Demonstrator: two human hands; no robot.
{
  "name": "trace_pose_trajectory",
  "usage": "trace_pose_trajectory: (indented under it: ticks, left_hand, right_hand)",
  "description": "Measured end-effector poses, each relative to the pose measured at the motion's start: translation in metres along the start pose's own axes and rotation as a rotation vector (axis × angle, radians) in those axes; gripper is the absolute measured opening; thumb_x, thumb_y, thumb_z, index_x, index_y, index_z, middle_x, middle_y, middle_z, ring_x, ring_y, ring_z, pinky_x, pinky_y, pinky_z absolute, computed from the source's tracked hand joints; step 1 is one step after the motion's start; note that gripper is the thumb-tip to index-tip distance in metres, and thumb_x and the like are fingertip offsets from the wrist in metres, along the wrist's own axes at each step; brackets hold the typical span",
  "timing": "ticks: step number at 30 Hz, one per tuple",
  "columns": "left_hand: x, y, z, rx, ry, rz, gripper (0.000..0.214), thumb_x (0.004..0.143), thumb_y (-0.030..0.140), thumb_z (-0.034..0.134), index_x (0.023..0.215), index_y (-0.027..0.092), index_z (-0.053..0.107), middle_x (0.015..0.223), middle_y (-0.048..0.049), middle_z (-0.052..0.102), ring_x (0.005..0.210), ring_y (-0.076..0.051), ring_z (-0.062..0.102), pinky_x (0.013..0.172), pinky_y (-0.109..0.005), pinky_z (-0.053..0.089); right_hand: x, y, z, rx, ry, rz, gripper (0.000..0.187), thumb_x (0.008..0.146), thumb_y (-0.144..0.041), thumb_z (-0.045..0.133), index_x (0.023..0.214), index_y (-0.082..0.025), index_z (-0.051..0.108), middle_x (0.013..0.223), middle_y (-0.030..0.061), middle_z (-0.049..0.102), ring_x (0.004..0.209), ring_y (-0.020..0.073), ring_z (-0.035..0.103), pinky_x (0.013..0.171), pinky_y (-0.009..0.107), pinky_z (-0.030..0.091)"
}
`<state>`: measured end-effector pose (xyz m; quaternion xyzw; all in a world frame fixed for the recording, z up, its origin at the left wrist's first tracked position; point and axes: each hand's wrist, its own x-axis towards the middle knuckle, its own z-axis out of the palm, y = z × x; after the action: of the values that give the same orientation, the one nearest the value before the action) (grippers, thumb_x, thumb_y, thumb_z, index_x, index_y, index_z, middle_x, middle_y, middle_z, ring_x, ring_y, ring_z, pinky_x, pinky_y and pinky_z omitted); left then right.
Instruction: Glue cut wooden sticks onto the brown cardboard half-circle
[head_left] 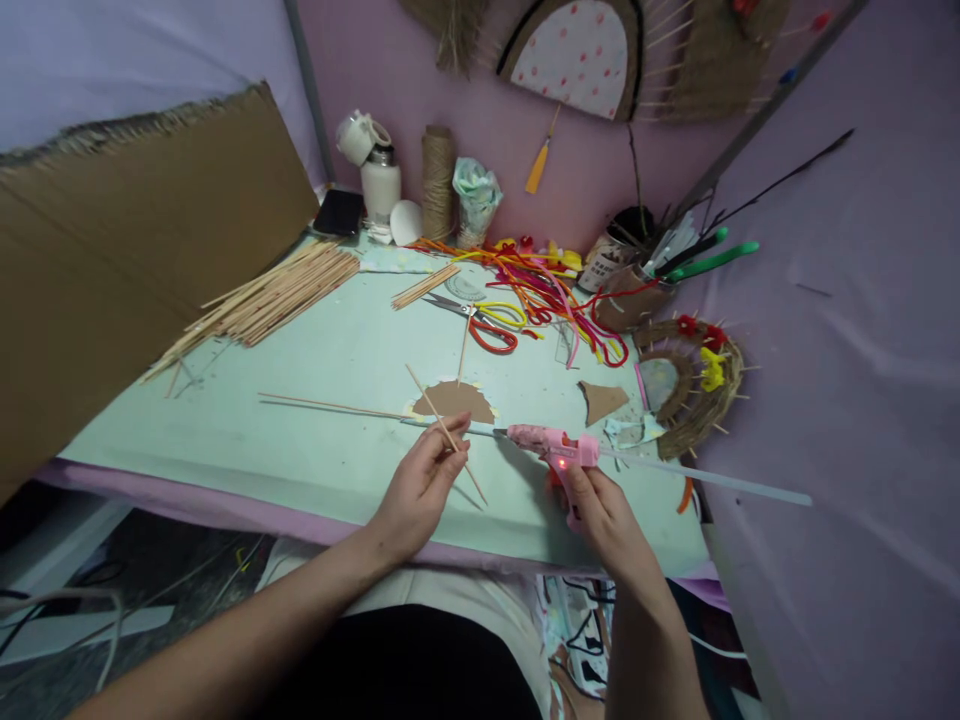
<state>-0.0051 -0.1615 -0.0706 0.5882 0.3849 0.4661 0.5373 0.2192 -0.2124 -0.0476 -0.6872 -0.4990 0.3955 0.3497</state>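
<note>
My left hand [420,488] pinches a thin wooden stick [444,430] that slants up and away over the pale green table [315,440]. My right hand [600,505] grips the handle of a pink glue gun [551,445]; a red light glows on it and a long clear glue rod sticks out behind to the right. The gun's nozzle points left, close to the stick and to a semicircle of brown cardboard [456,400]. A long thin stick [330,406] lies flat across the table to the left of the cardboard.
A bundle of wooden sticks [262,300] lies at the left beside a big cardboard sheet [135,240]. Red-handled scissors [480,322], coloured pipe cleaners [547,290], a twine spool [438,180], a bottle [379,180], a tool cup [637,290] and a woven half-wreath [694,385] crowd the back and right.
</note>
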Motion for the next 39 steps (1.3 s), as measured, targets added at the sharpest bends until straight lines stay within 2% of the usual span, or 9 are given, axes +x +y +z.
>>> trace_pose_trajectory:
  ticks: [12,39]
  left_hand:
    - [-0.0003,-0.0082,-0.003,0.14,-0.09,0.059,0.017,0.098,0.029,0.048,0.1,0.02,0.061,0.144,-0.0141,0.05,0.138,-0.026,0.043,0.11,-0.049,0.04]
    - [-0.0005,-0.0073,-0.0036,0.184,-0.103,0.061,0.018,0.098,0.03,0.046,0.102,0.02,0.06,0.144,-0.0127,0.05,0.138,-0.025,0.043,0.112,-0.047,0.039]
  right_hand:
    - [-0.0007,-0.0003,0.0001,-0.026,-0.009,-0.02,0.059,0.09,-0.07,0.038,0.074,-0.018,0.058,0.059,0.0004,0.051,0.053,0.014,0.048,0.053,0.027,0.038]
    - [-0.0035,-0.0009,-0.0022,-0.025,0.013,-0.017,0.056,0.09,-0.069,0.041,0.07,-0.018,0.055,0.057,-0.0013,0.047,0.051,0.0132,0.046,0.05,0.026,0.037]
